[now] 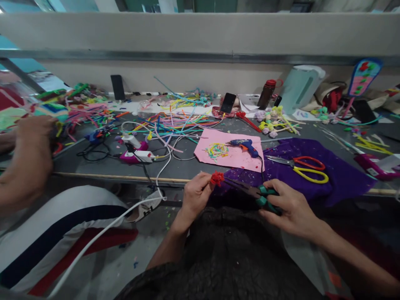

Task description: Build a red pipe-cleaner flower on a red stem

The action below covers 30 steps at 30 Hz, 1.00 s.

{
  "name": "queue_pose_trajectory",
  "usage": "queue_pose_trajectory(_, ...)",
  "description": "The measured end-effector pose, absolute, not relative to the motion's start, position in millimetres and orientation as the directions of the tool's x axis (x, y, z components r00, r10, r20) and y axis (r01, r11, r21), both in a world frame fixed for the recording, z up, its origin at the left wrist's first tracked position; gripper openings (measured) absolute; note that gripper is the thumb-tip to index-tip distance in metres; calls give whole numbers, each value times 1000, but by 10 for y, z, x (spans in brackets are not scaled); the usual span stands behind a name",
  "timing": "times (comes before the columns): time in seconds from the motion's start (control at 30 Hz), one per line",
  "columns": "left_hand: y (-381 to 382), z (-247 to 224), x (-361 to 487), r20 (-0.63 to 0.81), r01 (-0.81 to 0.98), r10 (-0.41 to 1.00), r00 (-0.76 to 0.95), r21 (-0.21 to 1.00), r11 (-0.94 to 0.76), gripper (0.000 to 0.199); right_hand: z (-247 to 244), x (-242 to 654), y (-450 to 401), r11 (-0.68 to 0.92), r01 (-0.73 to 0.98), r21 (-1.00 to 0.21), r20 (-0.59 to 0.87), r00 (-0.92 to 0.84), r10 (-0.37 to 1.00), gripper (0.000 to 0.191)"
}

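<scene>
Between the thumb and fingers of my left hand is a small red fuzzy piece, held above my lap at the table's front edge. My right hand grips the green handles of long-nose pliers. Their dark tips point left and reach close to the red piece; whether they touch it I cannot tell. Beyond my hands, a pink sheet bears a blue and orange glue gun and a pile of small coloured cut pieces. Scissors with red and yellow handles lie on a purple cloth.
Coloured pipe cleaners spread across the table's middle. A power strip with cords sits left of the pink sheet. Behind stand a brown bottle and a pale green jug. Another person's arm is at the far left.
</scene>
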<state>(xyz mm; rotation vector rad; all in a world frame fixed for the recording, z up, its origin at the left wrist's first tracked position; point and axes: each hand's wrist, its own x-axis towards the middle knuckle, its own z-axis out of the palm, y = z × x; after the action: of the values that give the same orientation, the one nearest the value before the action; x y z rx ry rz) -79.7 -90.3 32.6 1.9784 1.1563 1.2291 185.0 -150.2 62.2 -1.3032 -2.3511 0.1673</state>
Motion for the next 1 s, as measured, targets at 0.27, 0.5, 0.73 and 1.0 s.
queue_pose_trajectory(0.27, -907, 308, -761, 450, 408, 859, 245, 756, -512, 20, 595, 1870, -1518, 541, 775, -327, 303, -457, 836, 18)
queue_pose_trajectory(0.5, -910, 299, -742, 440, 380, 860, 260, 772, -510, 19, 568, 1870, -1508, 552, 767, -328, 307, -466, 830, 17)
queue_pose_trajectory(0.73, -904, 260, -758, 482, 428, 823, 302, 703, -568, 18, 578, 1884, -1529, 558, 766, -319, 295, -479, 827, 20)
queue_pose_trajectory(1.0, -899, 239, -756, 553, 457, 776, 305, 629, -628, 17, 573, 1891, -1558, 578, 763, -289, 291, -505, 813, 22)
